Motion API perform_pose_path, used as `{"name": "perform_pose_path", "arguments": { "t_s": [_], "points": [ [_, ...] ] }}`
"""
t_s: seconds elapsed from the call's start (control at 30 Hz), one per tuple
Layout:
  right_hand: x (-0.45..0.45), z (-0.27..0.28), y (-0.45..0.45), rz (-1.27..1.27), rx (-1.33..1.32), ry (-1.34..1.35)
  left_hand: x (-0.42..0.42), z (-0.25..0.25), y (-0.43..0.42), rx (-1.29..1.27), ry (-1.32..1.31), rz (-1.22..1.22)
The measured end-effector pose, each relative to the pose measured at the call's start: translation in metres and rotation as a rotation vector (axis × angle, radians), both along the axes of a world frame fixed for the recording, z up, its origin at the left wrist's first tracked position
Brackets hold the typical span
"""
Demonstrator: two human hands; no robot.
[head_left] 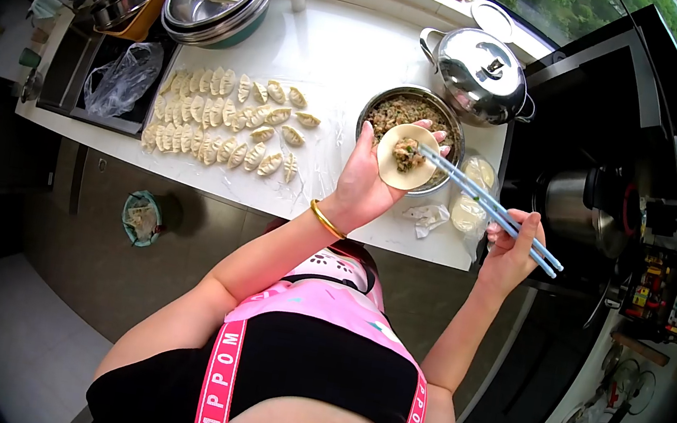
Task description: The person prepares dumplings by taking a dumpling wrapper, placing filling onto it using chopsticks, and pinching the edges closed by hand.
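On the palm and fingers of my left hand lies a round dough wrapper with a lump of filling on it. My right hand grips light blue chopsticks, whose tips touch the filling. Behind the wrapper, partly hidden by it, is a metal bowl of minced filling. Right of the bowl, a clear plastic bag holds round wrappers. Several rows of folded dumplings lie on the left part of the white counter.
A lidded steel pot stands behind the bowl. Stacked metal bowls are at the back left, near a sink holding a plastic bag. A stove pot is at the right; a bin stands on the floor.
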State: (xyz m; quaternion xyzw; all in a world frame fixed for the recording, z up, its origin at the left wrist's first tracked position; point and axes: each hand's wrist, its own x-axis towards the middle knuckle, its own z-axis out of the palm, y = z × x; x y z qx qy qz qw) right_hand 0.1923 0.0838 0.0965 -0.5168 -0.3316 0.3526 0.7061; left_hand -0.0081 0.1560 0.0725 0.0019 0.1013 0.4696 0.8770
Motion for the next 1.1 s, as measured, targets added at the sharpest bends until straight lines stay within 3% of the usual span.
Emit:
{"name": "perform_pose_path", "arguments": {
  "t_s": [0.4,0.87,0.93,1.0,1.1],
  "points": [
    [-0.007,-0.005,-0.004,0.075,0.035,0.033,-0.002,0.003,0.001,0.004,0.006,0.020],
    [0.010,-0.008,-0.007,-0.054,0.023,0.076,-0.011,-0.004,0.009,0.019,0.054,0.044],
    [0.017,-0.027,-0.005,-0.076,0.016,0.079,-0.017,-0.004,0.014,0.004,0.082,0.105],
    [0.021,-0.059,-0.001,-0.138,-0.198,-0.117,-0.026,-0.011,0.018,0.024,0.110,0.145],
    [0.013,-0.113,0.005,-0.048,-0.302,-0.160,-0.038,-0.014,0.020,0.008,0.090,0.183]
  ]
}}
